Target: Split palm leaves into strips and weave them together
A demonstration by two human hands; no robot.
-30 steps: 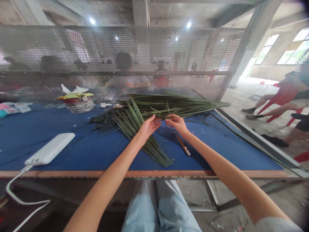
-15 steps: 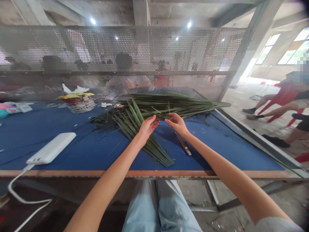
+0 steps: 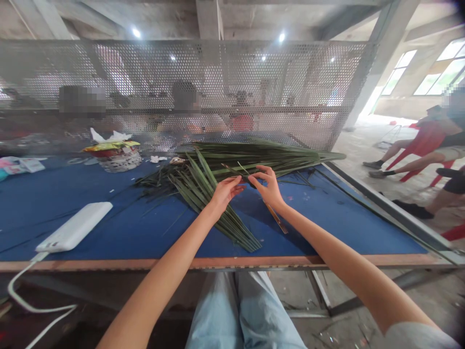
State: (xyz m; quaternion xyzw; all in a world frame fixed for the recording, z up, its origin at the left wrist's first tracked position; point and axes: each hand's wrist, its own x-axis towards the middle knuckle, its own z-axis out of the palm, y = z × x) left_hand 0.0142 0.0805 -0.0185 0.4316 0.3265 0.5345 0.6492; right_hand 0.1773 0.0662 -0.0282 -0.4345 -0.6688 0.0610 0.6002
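Note:
My left hand (image 3: 225, 192) and my right hand (image 3: 269, 187) almost meet above the middle of the table. Each pinches between thumb and fingers at a thin green leaf strip (image 3: 242, 167), whose ends stick up past the fingertips; the gripped part is mostly hidden. Beneath my left wrist lies a fan of long, narrow palm leaves (image 3: 238, 230), cut ends towards me. Behind both hands a larger bundle of palm leaves (image 3: 283, 154) stretches across the table. Close under my right hand rests a slim orange-brown tool (image 3: 279, 220), partly covered by the hand.
On the blue table (image 3: 138, 228) at left lies a white power bank (image 3: 76, 227) with a cable. Farther back stands a basket (image 3: 119, 161) holding a yellow packet and tissues. A perforated metal screen (image 3: 145, 72) closes the far side. People sit at right.
My right hand has shifted slightly left, closing up to my left fingertips. The thin strips between them now point differently, and the right hand covers more of the slim tool.

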